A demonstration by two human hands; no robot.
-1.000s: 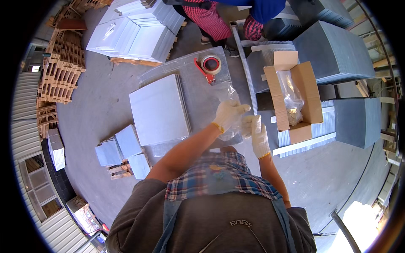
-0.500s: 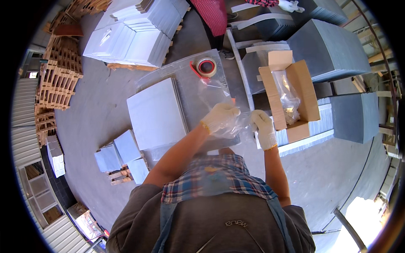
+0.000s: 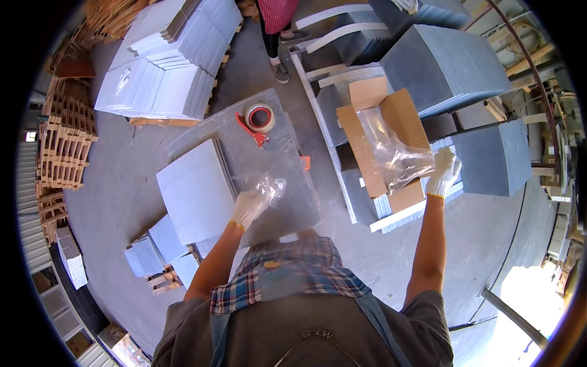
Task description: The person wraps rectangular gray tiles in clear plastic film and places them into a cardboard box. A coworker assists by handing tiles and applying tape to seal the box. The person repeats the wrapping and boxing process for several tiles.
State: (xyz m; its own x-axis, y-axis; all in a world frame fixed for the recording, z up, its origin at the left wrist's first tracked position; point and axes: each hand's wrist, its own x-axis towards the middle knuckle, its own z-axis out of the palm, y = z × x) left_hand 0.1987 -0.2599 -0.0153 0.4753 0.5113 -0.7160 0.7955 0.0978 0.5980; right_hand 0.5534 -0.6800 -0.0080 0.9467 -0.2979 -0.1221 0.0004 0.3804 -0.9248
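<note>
My left hand [image 3: 247,208], in a white glove, holds a small crumpled clear plastic bag [image 3: 269,186] over the plastic-covered table [image 3: 293,183]. My right hand [image 3: 443,172], also gloved, is stretched out to the right and touches the clear plastic liner [image 3: 397,156] of an open cardboard box [image 3: 367,110]. The box sits on stacked grey panels. A stack of pale grey square tiles [image 3: 194,189] lies on the table just left of my left hand.
A red tape dispenser [image 3: 258,120] lies at the table's far end. Pallets of pale tiles [image 3: 165,67] stand behind, dark grey slab stacks [image 3: 446,58] at right, wooden pallets [image 3: 64,140] at left. Another person's legs [image 3: 276,37] stand beyond the table. Small tile piles [image 3: 153,248] sit on the floor.
My hands were together over the table holding plastic. Now they are apart: the right hand has swung out to the box liner, the left stays at the table with the small bag.
</note>
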